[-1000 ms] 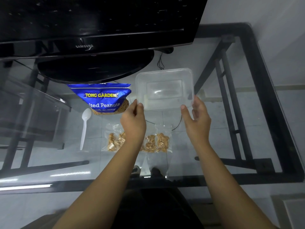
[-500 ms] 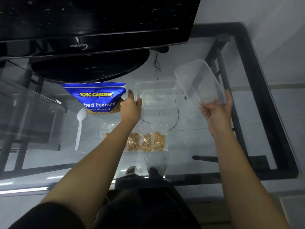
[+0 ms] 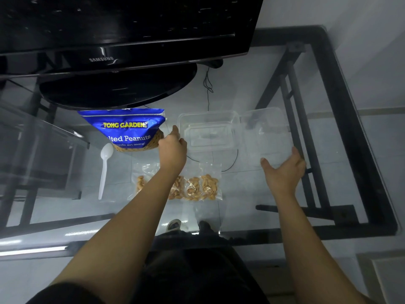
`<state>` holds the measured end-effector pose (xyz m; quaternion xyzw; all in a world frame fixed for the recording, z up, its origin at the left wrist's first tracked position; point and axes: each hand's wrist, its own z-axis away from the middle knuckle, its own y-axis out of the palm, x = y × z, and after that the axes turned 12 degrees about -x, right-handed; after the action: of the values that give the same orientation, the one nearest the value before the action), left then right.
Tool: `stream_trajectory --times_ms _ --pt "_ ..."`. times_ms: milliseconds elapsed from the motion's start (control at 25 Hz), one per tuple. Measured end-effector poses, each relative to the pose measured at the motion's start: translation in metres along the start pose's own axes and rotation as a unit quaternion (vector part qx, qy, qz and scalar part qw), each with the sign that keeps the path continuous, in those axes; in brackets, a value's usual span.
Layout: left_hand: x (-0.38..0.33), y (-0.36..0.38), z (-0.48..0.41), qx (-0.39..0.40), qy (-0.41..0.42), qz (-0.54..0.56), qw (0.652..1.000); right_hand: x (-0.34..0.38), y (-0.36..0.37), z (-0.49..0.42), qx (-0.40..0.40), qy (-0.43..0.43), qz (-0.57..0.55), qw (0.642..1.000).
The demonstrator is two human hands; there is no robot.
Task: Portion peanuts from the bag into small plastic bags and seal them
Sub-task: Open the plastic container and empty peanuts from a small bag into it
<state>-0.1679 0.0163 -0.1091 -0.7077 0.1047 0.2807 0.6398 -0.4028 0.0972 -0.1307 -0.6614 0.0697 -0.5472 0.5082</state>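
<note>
A blue bag of salted peanuts (image 3: 125,130) stands on the glass table, in front of the monitor base. To its right sits an empty clear plastic container (image 3: 208,116). My left hand (image 3: 173,150) grips that container's left rim. The container's clear lid (image 3: 265,132) lies flat just right of the container. My right hand (image 3: 285,170) is at the lid's near edge, palm up with fingers spread. Small clear bags holding peanuts (image 3: 201,187) lie in a row nearer me, and my left forearm covers part of them. A white plastic spoon (image 3: 104,167) lies to the left.
A black monitor (image 3: 122,29) and its round base (image 3: 118,88) fill the far left of the glass table (image 3: 241,211). The table's black metal frame (image 3: 350,128) runs along the right side and the near edge. A thin black cable (image 3: 208,84) hangs below the glass.
My right hand lifted the lid off the container, swung it to the right and laid it flat beside the container. My left hand stayed at the container's left rim.
</note>
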Motion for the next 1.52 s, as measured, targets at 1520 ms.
stream_trajectory --times_ms 1520 --pt "0.022 -0.019 0.112 0.088 -0.117 0.042 0.988 0.001 0.019 0.098 0.218 -0.186 -0.036 0.957"
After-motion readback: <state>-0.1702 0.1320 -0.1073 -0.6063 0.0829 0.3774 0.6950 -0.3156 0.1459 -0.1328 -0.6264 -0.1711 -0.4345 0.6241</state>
